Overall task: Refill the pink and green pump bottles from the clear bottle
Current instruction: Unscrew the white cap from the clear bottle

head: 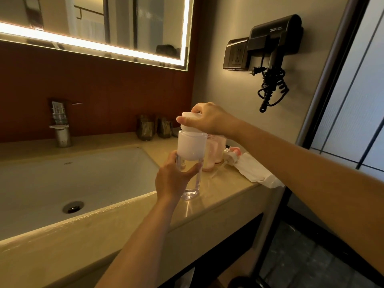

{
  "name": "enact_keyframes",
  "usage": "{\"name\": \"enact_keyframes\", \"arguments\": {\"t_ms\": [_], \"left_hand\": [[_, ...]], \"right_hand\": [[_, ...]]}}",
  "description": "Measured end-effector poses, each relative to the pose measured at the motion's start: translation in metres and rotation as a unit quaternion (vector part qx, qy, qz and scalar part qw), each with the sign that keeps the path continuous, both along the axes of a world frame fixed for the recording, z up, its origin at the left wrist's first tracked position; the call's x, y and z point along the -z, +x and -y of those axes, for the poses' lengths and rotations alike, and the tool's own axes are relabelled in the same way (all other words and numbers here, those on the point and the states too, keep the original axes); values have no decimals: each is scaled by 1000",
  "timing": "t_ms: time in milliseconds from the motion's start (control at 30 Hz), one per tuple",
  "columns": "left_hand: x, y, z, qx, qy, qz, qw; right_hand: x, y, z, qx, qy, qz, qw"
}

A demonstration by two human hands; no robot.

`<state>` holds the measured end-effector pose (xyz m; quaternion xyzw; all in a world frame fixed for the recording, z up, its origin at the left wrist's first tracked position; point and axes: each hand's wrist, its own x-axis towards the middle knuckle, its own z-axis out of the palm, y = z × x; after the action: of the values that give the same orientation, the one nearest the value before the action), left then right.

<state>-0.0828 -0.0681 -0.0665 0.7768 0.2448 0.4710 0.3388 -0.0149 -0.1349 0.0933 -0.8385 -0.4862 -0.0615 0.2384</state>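
Note:
A clear bottle (192, 163) with a white label stands on the beige countertop (224, 196) beside the sink. My left hand (173, 179) wraps around its lower body. My right hand (207, 119) grips the white cap (190, 121) on top of it. Right behind the clear bottle stand two pinkish bottles (216, 149) without pumps; I cannot tell which is the green one. A pump head (231, 155) with a pink top lies on its side to their right, its tube pointing toward me.
A white basin (68, 179) with a drain fills the counter's left side, with a metal faucet (60, 123) behind it. Two dark cups (154, 126) stand at the back wall. A white cloth (255, 171) drapes over the counter's right edge. A hair dryer (274, 48) hangs on the wall.

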Motion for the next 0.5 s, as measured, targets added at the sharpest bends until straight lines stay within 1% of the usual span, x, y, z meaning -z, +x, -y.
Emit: {"name": "enact_keyframes", "arguments": {"t_ms": [100, 133, 167, 233, 367, 400, 433, 500], "left_hand": [[1, 0, 0, -1, -1, 3, 1000], [1, 1, 0, 0, -2, 4, 1000], [1, 1, 0, 0, -3, 5, 1000], [1, 0, 1, 1, -5, 5, 1000], [0, 0, 1, 4, -8, 5, 1000], [0, 0, 1, 4, -8, 6, 1000], [0, 0, 2, 3, -8, 5, 1000], [1, 1, 1, 1, -8, 3, 1000]], "right_hand": [[-5, -1, 2, -42, 16, -129, 991], [-7, -2, 4, -55, 13, -155, 986], [-8, -2, 4, -62, 10, -162, 985], [-11, -3, 2, -56, 4, -141, 988], [-11, -3, -5, 8, -39, -8, 999], [-10, -3, -5, 10, -44, 9, 999], [-9, -2, -4, 1, -42, 9, 999], [-8, -1, -2, -33, -20, -46, 998]]}}
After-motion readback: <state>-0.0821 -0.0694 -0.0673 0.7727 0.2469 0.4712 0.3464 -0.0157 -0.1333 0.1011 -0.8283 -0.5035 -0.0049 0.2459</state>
